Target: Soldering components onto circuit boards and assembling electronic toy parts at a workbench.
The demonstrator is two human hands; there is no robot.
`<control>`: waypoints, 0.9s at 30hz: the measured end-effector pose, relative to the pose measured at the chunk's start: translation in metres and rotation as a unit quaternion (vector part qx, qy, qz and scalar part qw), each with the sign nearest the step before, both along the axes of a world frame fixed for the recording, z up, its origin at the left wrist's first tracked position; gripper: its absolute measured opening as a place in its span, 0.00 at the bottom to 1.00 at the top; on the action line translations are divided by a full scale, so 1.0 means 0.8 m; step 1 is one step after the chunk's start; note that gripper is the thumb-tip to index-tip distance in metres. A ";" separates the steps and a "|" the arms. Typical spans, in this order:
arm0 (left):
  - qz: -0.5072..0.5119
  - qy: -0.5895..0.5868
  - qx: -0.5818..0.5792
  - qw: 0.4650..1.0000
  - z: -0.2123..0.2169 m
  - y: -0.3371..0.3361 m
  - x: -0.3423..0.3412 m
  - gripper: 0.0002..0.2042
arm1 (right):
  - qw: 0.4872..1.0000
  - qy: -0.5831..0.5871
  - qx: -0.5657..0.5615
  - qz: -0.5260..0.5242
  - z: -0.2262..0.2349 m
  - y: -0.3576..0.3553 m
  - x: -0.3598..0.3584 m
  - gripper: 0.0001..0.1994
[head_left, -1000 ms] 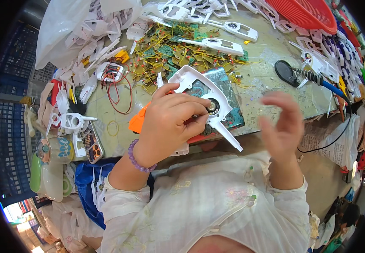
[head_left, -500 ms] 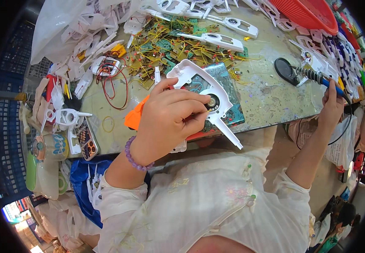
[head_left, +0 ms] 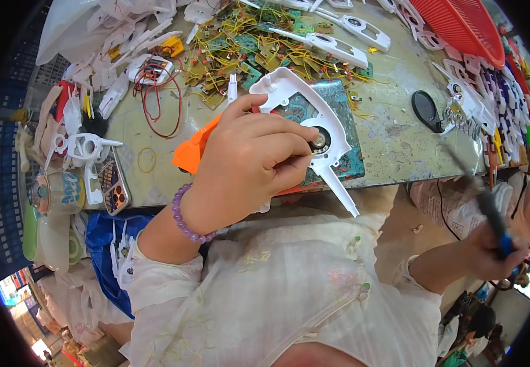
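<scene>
Two grips, apart! My left hand (head_left: 252,150) clamps this white plastic shell (head_left: 334,128), likely steadying it; right hand (head_left: 498,252) holds a blue-and-black soldering iron (head_left: 491,211).

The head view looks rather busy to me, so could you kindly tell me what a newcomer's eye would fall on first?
Probably the heap of green circuit boards with yellow wires at the top centre. Below it, the left hand has its fingertips at the dark round part of a white plastic housing. A bright red basket stands out at upper right.
</scene>
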State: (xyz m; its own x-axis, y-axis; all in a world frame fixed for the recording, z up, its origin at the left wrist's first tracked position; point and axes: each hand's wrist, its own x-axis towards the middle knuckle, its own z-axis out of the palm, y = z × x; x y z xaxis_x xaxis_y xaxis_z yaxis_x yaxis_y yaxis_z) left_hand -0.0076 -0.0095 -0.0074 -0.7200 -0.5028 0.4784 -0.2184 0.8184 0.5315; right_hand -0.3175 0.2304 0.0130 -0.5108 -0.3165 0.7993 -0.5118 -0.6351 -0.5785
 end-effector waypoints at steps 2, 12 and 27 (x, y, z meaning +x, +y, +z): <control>0.006 -0.006 -0.006 1.000 -0.002 0.000 0.001 0.03 | 0.987 0.107 0.031 0.112 -0.007 -0.045 0.062 0.14; 0.001 0.000 -0.001 1.000 0.000 0.001 -0.001 0.03 | 0.933 0.299 0.072 0.186 0.004 -0.098 0.106 0.15; 0.000 0.014 -0.003 1.000 -0.003 0.001 -0.002 0.03 | 0.926 0.316 0.076 0.189 0.005 -0.105 0.112 0.13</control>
State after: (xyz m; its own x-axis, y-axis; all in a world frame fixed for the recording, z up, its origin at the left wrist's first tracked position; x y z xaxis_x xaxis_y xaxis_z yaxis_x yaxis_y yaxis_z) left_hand -0.0089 -0.0085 -0.0094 -0.7058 -0.5006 0.5013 -0.2040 0.8212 0.5329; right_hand -0.2278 0.1463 0.0173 0.2155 -0.5106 0.8324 -0.5363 -0.7743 -0.3361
